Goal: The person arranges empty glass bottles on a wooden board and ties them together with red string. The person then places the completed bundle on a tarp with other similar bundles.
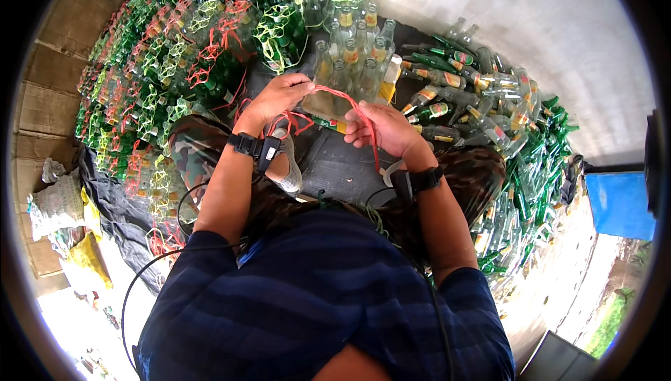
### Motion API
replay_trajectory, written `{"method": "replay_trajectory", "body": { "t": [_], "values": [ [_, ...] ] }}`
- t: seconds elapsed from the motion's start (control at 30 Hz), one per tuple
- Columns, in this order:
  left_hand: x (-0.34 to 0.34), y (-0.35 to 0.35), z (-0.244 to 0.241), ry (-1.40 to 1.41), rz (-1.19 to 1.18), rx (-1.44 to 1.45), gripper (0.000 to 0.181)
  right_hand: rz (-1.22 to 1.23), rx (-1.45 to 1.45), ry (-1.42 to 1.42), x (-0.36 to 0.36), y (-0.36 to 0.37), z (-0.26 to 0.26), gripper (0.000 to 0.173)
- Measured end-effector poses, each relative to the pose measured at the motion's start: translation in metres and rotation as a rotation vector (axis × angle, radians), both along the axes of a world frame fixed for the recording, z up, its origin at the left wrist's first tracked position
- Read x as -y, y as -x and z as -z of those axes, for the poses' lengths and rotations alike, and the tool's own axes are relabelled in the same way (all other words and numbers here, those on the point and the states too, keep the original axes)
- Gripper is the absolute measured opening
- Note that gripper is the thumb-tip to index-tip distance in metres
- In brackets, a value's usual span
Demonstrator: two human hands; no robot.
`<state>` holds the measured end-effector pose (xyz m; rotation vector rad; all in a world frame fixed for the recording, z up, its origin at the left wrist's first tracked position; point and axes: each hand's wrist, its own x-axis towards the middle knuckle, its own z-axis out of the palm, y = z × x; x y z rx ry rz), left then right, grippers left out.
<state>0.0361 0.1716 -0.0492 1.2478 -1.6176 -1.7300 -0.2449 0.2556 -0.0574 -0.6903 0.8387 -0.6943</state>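
Observation:
Red plastic string (pixel 335 91) in several strands spans between my two hands. My left hand (pixel 280 95) pinches it between thumb and fingers, and more red string hangs in loops below that hand. On the other side, my right hand (pixel 382 126) holds the strands between thumb and curled fingers, with an end hanging down past the palm. Just beyond the hands, a group of upright clear glass bottles (pixel 352 58) stands close together on a cardboard piece (pixel 322 104) with yellow edges. No string is visible around the front bottles of that group.
Upright green and clear bottles (pixel 280 35), bound with red and yellow-green string, fill the left and back. Loose glass bottles (pixel 493 129) lie piled on the right along a pale wall (pixel 503 9). Dark sheeting (pixel 335 163) covers the floor between my legs; a blue container (pixel 621 205) is at far right.

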Motion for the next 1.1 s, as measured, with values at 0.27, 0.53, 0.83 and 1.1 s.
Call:
{"method": "replay_trajectory", "body": {
  "t": [0.27, 0.53, 0.83, 1.1],
  "values": [
    [0.001, -0.002, 0.012, -0.008, -0.025, -0.036, 0.024, 0.053, -0.070, 0.032, -0.002, 0.006, 0.010, 0.041],
    [0.000, -0.012, 0.015, 0.147, 0.066, 0.041, 0.024, 0.042, -0.094, 0.104, -0.001, 0.016, -0.016, 0.026],
    [0.004, -0.045, -0.023, -0.002, -0.020, -0.115, 0.016, 0.396, 0.084, 0.196, 0.004, 0.064, -0.032, 0.018],
    [0.029, -0.082, -0.049, 0.191, -0.113, -0.147, 0.007, 0.648, 0.120, 0.193, 0.029, 0.087, -0.038, 0.016]
  ]
}}
